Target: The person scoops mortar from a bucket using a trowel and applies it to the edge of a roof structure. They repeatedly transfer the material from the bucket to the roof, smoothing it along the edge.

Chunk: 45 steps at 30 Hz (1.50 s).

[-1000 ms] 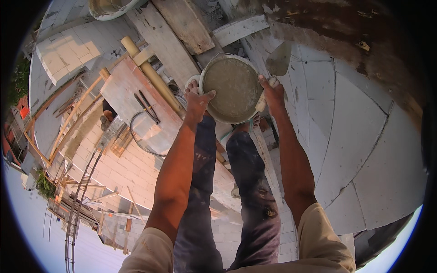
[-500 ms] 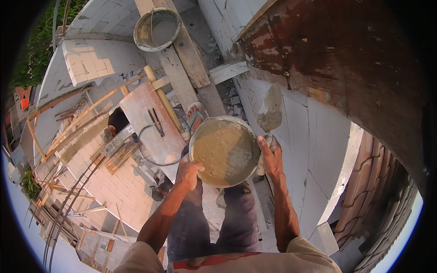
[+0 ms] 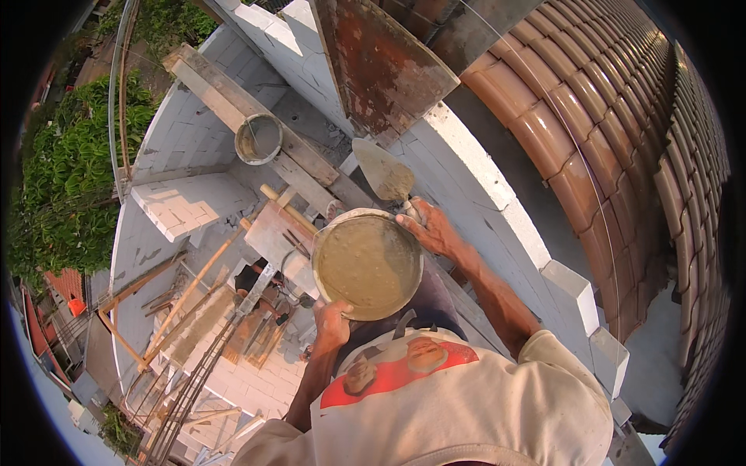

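Observation:
A round bucket (image 3: 315, 272) of wet, grey-brown mortar (image 3: 361, 268) is held up in front of my torso, its open top facing me. Its near-left rim is gripped by my left hand (image 3: 332, 321), with the fingers curled underneath out of sight. At the bucket's right side, my right hand (image 3: 437, 227) is closed round the handle of a pointing trowel (image 3: 382, 171). The mortar-smeared blade points up and to the left, beyond the bucket. My right thumb lies against the bucket rim; whether other fingers support the bucket is hidden.
A second bucket (image 3: 259, 140) rests on wooden scaffold planks (image 3: 303, 175). To the right runs a white block wall (image 3: 486, 175), with brown roof tiles (image 3: 559, 140) beyond. A rusty panel (image 3: 381, 70) stands over the wall. Lower down are timber poles (image 3: 190, 295) and block paving (image 3: 264, 380).
My view has swung toward the wall and roof tiles. The bucket is now nearer my torso, and the trowel blade has tipped leftward over the bucket's far side. Both hands keep their holds.

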Motion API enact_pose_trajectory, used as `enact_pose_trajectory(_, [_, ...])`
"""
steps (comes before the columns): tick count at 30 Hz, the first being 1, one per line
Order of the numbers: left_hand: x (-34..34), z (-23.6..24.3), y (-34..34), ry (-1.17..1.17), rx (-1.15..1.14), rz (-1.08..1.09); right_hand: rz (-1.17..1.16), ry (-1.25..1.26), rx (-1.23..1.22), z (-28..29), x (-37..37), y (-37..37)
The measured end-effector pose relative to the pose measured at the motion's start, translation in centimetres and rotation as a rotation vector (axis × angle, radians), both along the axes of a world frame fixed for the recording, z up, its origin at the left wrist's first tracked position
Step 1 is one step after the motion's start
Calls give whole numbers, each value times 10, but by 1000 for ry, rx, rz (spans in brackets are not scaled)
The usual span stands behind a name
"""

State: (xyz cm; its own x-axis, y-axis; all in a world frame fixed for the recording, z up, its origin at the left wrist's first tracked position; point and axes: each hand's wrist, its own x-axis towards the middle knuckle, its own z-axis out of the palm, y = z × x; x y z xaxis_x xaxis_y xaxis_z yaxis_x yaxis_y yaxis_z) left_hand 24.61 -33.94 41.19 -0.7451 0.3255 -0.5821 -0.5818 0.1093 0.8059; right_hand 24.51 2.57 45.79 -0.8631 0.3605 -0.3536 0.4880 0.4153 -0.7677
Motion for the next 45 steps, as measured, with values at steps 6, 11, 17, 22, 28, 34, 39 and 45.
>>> enact_pose_trajectory(6, [-23,31,31,-233,-11,135,117,-240,342,104,41,23])
enact_pose_trajectory(11, [-14,-22,-3,183,-127,-213,325,-488,458,176,47,28])
enact_pose_trajectory(17, [-39,69,63,-478,46,277,491,-436,633,143,27,16])
enact_pose_trajectory(22, [-40,63,66,-477,20,243,583,-335,475,84,2,-4])
enact_pose_trajectory(28, [-44,70,65,-22,-72,-75,679,-310,245,52,-10,-11])
enact_pose_trajectory(34, [-36,32,42,230,-171,-312,509,-243,-32,38,7,-25])
enact_pose_trajectory(39, [-34,28,44,39,-89,-187,422,-183,-79,39,26,-24])
enact_pose_trajectory(45, [-47,7,30,393,-69,-379,383,-148,-101,53,42,-16])
